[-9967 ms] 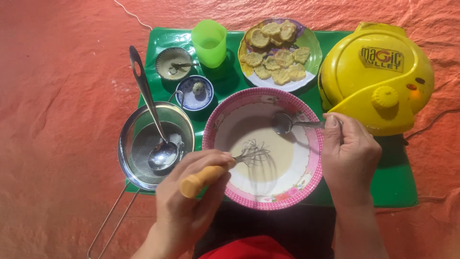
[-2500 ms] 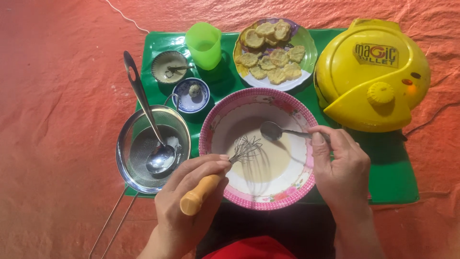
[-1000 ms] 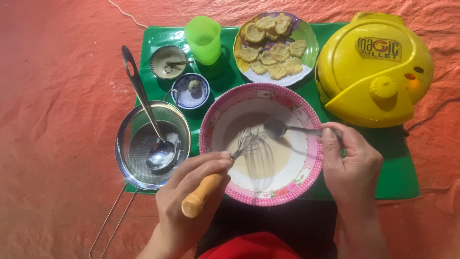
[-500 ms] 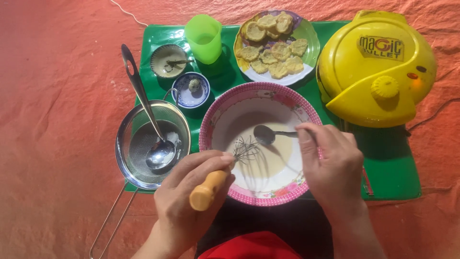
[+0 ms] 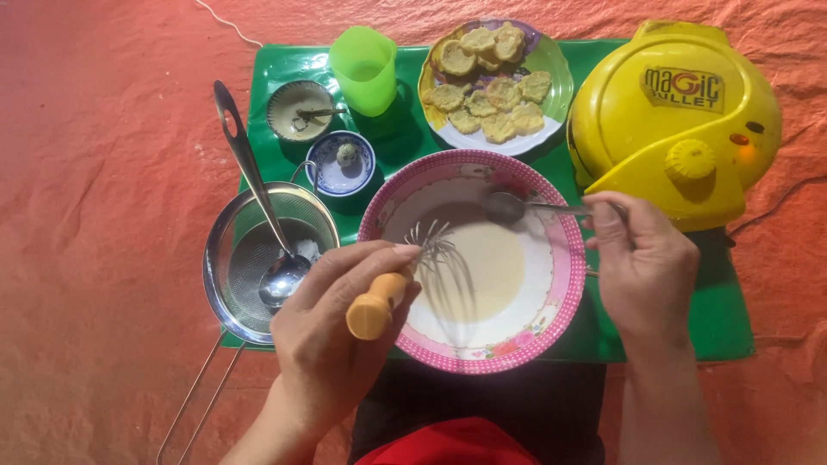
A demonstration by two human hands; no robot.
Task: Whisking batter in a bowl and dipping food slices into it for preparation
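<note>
Batter [image 5: 487, 271] sits low in the bowl [image 5: 564, 284]; left hand [image 5: 336, 331] grips the whisk [image 5: 405, 280] angled into it, right hand [image 5: 646, 258] pinches a spoon [image 5: 508, 207] over the bowl's far rim.

An orange-red cloth [image 5: 95, 172] is spread across the whole frame. A green mat [image 5: 724, 319] is laid on it at centre, and a thin white cord [image 5: 226, 15] is seen upper left.

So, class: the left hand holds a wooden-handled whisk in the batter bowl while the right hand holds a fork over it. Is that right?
Not quite. The head view shows the right hand holding a metal spoon, not a fork. The left hand does hold the whisk in the bowl.
</note>
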